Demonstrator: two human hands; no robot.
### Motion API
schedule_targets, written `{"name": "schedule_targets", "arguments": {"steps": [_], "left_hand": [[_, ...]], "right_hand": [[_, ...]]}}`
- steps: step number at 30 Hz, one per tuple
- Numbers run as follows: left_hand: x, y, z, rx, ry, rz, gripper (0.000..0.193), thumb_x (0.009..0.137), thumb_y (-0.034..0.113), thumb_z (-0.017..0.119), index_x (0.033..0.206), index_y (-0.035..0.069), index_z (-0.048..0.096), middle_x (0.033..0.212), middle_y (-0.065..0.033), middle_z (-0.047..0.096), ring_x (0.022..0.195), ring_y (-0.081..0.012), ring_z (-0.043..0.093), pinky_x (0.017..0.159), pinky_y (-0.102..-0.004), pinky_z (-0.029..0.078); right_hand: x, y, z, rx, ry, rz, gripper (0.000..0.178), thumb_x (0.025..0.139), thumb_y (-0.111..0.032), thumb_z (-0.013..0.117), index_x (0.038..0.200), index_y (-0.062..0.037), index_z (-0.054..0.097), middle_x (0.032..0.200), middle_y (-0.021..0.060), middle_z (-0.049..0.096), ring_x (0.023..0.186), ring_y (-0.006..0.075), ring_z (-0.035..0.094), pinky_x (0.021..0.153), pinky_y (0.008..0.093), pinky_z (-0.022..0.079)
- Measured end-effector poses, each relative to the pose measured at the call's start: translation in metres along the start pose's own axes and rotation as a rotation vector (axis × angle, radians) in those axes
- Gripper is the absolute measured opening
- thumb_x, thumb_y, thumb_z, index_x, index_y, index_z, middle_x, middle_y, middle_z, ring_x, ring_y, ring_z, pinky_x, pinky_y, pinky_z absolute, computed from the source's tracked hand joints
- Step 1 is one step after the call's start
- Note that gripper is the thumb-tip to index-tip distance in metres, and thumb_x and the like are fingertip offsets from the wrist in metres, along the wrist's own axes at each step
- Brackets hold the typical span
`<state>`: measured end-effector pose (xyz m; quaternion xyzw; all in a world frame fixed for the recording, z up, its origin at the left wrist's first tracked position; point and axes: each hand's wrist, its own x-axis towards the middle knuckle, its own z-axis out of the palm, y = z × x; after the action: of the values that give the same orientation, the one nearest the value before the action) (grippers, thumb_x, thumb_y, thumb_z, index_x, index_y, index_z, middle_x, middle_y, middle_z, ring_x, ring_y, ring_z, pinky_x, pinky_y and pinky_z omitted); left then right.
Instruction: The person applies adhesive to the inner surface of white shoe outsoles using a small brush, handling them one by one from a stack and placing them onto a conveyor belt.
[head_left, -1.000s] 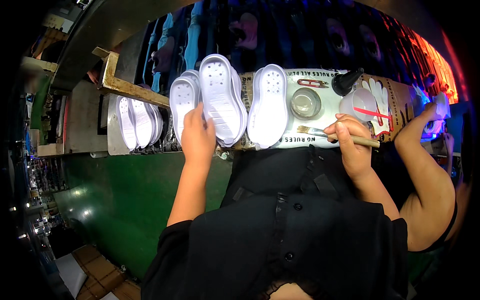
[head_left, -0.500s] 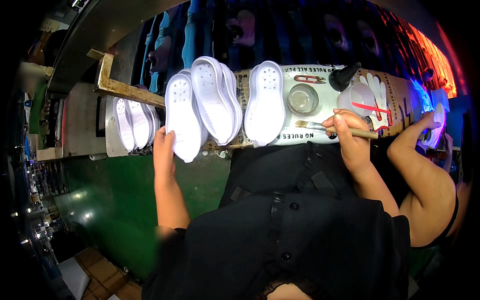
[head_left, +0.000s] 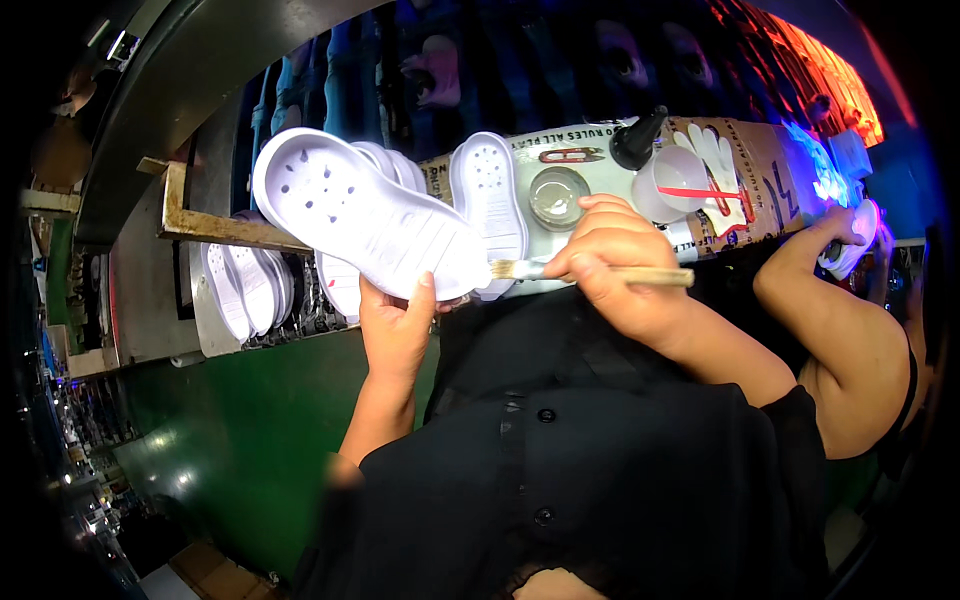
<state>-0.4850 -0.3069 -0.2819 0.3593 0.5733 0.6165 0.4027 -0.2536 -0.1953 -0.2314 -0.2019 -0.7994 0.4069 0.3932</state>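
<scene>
My left hand (head_left: 398, 325) grips a white shoe sole (head_left: 365, 215) with small holes near its toe, thumb on top and fingers beneath, tilting it up before me. In my right hand (head_left: 625, 265) is a wooden-handled brush (head_left: 655, 276); its bristles touch or nearly touch the heel end of that sole. Behind the held sole, other white soles are partly hidden. Another white sole (head_left: 490, 185) lies just right of it. A glass jar (head_left: 558, 197) stands beyond my right hand.
Thread snips (head_left: 571, 155), a black cone-shaped bottle (head_left: 637, 140), a translucent cup (head_left: 668, 185) with a red strip and a white glove (head_left: 718, 165) lie on the bench. More soles (head_left: 240, 285) sit left, near a metal bracket (head_left: 230, 230). Another person's arm (head_left: 845, 330) is at right.
My left hand has lifted a sole off the stack and turned it with its heel to the right. My right hand has brought the brush left and down to the sole's heel.
</scene>
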Motion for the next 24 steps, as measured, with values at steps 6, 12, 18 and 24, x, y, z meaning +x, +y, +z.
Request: {"name": "schedule_targets", "arguments": {"steps": [6,12,18,24], "left_hand": [[0.002,0.014,0.018,0.051,-0.017,0.078,0.043,0.089,0.004,0.059,0.125,-0.006,0.039,0.108,-0.0159,0.06,0.08,-0.0162,0.063,0.068,-0.0274,0.053],[0.0,0.011,0.014,0.107,0.017,0.066,0.04,0.088,0.004,0.061,0.122,-0.007,0.044,0.111,-0.0163,0.06,0.087,-0.0168,0.063,0.076,-0.0277,0.052],[0.0,-0.003,0.018,0.143,0.065,0.163,0.042,0.085,0.004,0.063,0.122,-0.007,0.046,0.111,-0.0158,0.061,0.1,-0.02,0.061,0.091,-0.032,0.047],[0.002,0.004,0.026,0.163,0.082,0.331,0.04,0.083,0.003,0.063,0.12,-0.008,0.05,0.111,-0.0154,0.061,0.099,-0.0201,0.061,0.09,-0.0314,0.046]], "right_hand": [[-0.005,0.005,0.012,-0.213,-0.017,-0.069,0.009,0.084,-0.014,0.063,0.08,-0.0086,0.069,0.07,0.0042,0.062,0.071,0.0218,0.058,0.093,0.0419,0.04],[-0.01,0.009,0.004,-0.251,0.008,-0.032,0.008,0.083,-0.013,0.064,0.083,-0.0083,0.07,0.069,0.0026,0.062,0.069,0.0202,0.059,0.092,0.0405,0.04],[-0.005,0.004,0.016,-0.225,0.036,-0.081,0.007,0.08,-0.014,0.069,0.076,-0.0085,0.07,0.065,0.0032,0.062,0.065,0.0204,0.058,0.087,0.0388,0.043],[-0.005,0.006,0.006,-0.155,0.059,-0.045,0.009,0.081,-0.016,0.07,0.076,-0.0085,0.07,0.066,0.0032,0.062,0.066,0.0208,0.058,0.087,0.0384,0.042]]}}
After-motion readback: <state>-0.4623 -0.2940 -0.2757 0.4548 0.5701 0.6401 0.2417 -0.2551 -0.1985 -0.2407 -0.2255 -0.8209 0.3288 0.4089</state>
